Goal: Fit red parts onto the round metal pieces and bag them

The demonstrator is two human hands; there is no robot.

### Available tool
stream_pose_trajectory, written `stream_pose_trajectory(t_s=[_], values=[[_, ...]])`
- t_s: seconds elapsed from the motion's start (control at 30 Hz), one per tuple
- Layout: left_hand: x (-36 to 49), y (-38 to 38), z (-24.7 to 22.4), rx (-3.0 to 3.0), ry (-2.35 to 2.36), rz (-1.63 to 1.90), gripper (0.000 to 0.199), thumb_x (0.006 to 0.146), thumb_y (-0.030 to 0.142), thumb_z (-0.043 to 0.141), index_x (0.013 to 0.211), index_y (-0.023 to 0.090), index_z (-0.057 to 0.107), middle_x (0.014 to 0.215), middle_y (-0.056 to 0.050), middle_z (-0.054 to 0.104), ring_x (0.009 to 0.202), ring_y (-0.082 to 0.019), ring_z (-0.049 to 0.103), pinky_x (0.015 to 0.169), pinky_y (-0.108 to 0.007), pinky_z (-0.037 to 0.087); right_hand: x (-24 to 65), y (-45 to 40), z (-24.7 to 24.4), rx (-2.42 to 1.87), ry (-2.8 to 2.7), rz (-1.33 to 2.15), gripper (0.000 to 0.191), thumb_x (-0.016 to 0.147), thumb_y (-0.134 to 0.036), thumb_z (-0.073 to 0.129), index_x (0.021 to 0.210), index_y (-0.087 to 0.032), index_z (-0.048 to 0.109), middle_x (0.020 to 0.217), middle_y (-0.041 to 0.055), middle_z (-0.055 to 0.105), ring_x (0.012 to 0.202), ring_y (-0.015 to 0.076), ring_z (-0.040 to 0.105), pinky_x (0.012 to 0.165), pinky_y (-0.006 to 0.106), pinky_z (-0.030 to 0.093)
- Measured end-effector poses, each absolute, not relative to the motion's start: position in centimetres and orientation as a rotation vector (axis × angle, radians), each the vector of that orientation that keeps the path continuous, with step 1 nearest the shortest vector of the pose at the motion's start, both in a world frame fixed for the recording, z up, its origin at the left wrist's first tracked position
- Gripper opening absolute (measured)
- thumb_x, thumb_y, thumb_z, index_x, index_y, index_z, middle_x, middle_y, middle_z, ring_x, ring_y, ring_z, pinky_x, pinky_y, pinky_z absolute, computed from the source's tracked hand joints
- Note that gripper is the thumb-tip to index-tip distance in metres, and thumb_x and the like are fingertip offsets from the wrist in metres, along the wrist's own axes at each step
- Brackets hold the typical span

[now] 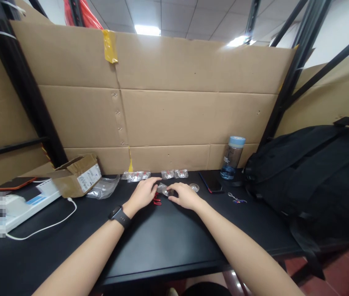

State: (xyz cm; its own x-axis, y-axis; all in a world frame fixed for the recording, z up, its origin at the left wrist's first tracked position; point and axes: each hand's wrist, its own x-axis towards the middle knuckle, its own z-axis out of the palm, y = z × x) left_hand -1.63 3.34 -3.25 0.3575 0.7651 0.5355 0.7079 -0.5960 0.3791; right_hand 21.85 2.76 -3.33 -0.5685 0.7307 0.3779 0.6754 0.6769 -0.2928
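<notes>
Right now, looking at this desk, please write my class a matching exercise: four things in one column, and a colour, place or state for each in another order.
Things:
1. Backpack
2. Bottle
3. Watch
4. Cardboard box

Descriptions:
A. Worn on the left arm
B. Black, at the right side of the table
C. Has open flaps and a white label
D. Upright, with a light blue lid

Right pairs: 1-B, 2-D, 3-A, 4-C.

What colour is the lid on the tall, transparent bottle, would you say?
The round lid is light blue, best seen in the head view.
</notes>
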Motion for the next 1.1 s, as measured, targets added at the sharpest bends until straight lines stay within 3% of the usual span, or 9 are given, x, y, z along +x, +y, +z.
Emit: stream_pose_trajectory(t_s=[0.17,0.33,0.4,0.63,0.9,1.1], values=[[-3.0,4.1,-3.8,2.383,1.412,0.780,0.042,0.102,0.039,0.036,0.115,0.021,0.071,0.113,-0.007,0.075,0.107,-0.025,0.069,0.096,-0.036,0.051,22.3,2.4,-2.4,-1.308,-2.377,0.059,0.024,0.091,-0.030,0.061,0.112,-0.030,0.072,0.109,0.0032,0.076,0.106,0.0233,0.069,0.091,0.032,0.047],[-3.1,3.9,-3.4,2.308,1.289,0.770,0.046,0.102,0.046,0.035,0.118,0.021,0.070,0.112,-0.006,0.075,0.105,-0.022,0.070,0.093,-0.031,0.052,22.8,2.6,-1.9,-1.490,-2.377,-0.008,0.036,0.084,-0.059,0.067,0.105,-0.031,0.073,0.101,0.0027,0.078,0.099,0.0264,0.071,0.088,0.035,0.045],[-2.9,3.8,-3.4,2.305,1.226,0.760,0.045,0.102,0.047,0.036,0.118,0.021,0.069,0.110,-0.007,0.076,0.103,-0.021,0.071,0.092,-0.031,0.053,22.9,2.8,-1.9,-1.557,-2.362,-0.058,0.039,0.081,-0.062,0.068,0.101,-0.029,0.073,0.097,0.0043,0.078,0.097,0.0272,0.071,0.089,0.037,0.043],[-2.7,3.3,-3.2,2.295,1.153,0.826,0.042,0.101,0.046,0.042,0.115,0.021,0.072,0.110,-0.007,0.076,0.101,-0.022,0.072,0.088,-0.031,0.055,22.6,2.7,-2.2,-1.589,-2.324,-0.226,0.029,0.086,-0.032,0.063,0.113,-0.025,0.071,0.097,0.0094,0.077,0.091,0.0269,0.071,0.086,0.038,0.044],[-2.3,2.5,-2.5,2.419,1.195,0.943,0.036,0.100,0.041,0.046,0.110,0.021,0.074,0.113,-0.007,0.075,0.105,-0.023,0.069,0.095,-0.032,0.052,23.5,3.3,-1.6,-1.411,-2.194,-0.220,0.026,0.096,-0.027,0.052,0.087,-0.023,0.076,0.098,0.0097,0.074,0.094,0.0236,0.067,0.080,0.031,0.046],[-1.9,2.1,-2.6,2.516,1.141,0.888,0.035,0.101,0.038,0.045,0.107,0.020,0.075,0.108,-0.008,0.074,0.102,-0.021,0.069,0.094,-0.031,0.051,25.9,3.5,-0.2,-1.349,-2.068,-0.155,0.025,0.097,-0.025,0.051,0.094,-0.021,0.076,0.095,0.0078,0.073,0.090,0.0216,0.067,0.080,0.029,0.048]])
